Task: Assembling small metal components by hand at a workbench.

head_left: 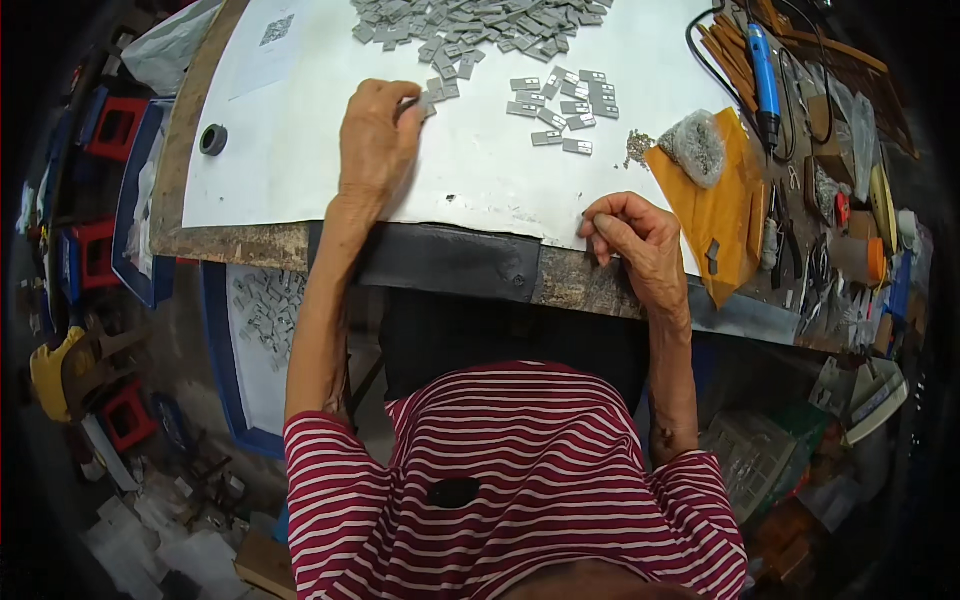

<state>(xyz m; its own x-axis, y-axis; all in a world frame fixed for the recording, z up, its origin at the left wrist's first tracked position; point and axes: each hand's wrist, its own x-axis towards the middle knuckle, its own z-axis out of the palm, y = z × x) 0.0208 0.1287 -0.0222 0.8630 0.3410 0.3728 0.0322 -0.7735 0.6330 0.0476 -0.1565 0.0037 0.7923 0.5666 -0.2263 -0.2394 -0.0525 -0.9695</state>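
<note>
Nearest the camera, a maroon-and-white striped shirt (520, 450) is seen below the workbench's (580, 278) front edge. At the fingertips of the left hand (382, 135), a grey rectangular plate (430, 109) is found, at the near end of a strand trailing from the plate heap (480, 25). Those fingers are bent, with a dark edge visible between thumb and forefinger; whether it is gripped cannot be told. To the right, a loose plate cluster (577, 107) is laid apart from the heap. Between cluster and front edge, a band of white sheet (480, 180) is left open for movement. The right hand (635, 240) is held with fingers curled near the sheet's front edge; whether anything small is pinched cannot be told. Room rightward is bounded by brass-coloured small parts (639, 148), a clear bag (697, 150) and a yellow envelope (735, 205); beyond them, a blue electric screwdriver (765, 85) is placed. Near the sheet's left edge, a dark ring (212, 140) is noted.
</note>
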